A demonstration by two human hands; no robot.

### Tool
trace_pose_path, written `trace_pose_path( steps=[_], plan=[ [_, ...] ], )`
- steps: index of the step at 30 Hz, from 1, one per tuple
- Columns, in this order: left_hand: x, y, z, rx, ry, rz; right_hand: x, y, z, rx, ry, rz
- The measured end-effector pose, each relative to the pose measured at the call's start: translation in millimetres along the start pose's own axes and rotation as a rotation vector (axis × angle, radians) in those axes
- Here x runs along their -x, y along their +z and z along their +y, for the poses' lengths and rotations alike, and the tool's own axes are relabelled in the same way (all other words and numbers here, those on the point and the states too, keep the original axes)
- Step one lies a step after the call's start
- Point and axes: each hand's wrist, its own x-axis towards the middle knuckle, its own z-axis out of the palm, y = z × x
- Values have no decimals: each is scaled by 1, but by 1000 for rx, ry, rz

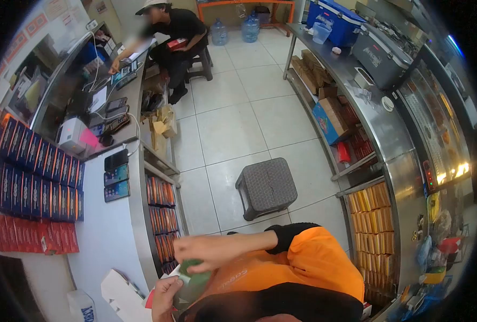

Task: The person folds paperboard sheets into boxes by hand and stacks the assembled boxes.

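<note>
Close to my body, my left hand [165,297] pinches the edge of a flat green piece [194,286] that looks like thin plastic or packaging; its exact kind is unclear. Above it, my right hand [203,252] reaches across with curled fingers closed on the upper part of the same piece. White and red edges show beside my left thumb. An unfolded white carton [121,294] lies on the counter [101,231] just left of my hands. The lower part of the green piece is hidden against my orange shirt.
Navy-and-orange boxes [37,177] and red packets [32,234] stand in rows at left, near several phones [116,175]. A grey stool [268,188] stands on the tiled floor. Another person [177,37] sits at the far counter. A steel counter [364,115] runs along the right.
</note>
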Motion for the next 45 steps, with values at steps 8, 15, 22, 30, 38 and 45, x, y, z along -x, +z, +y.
trace_pose_path(
  steps=[8, 15, 22, 30, 38, 45],
  plan=[
    [6, -11, 2, -323, 195, -17, -14, 11, -10, -24, 107, -500],
    [12, -37, -59, -846, 1449, 1043, -42, 27, 1, -80, 188, -320],
    [-6, -45, -92, -218, 643, 1228, -79, 72, 25, -73, 56, -251],
    [15, -144, -106, -137, 674, 883, -111, 145, 41, -6, 40, -254],
    [44, -209, -80, -806, 491, 960, -176, 236, 45, 146, 142, -328],
    [57, -299, -122, -230, 294, 1495, -212, 319, 63, 179, 180, -275]
  ],
)
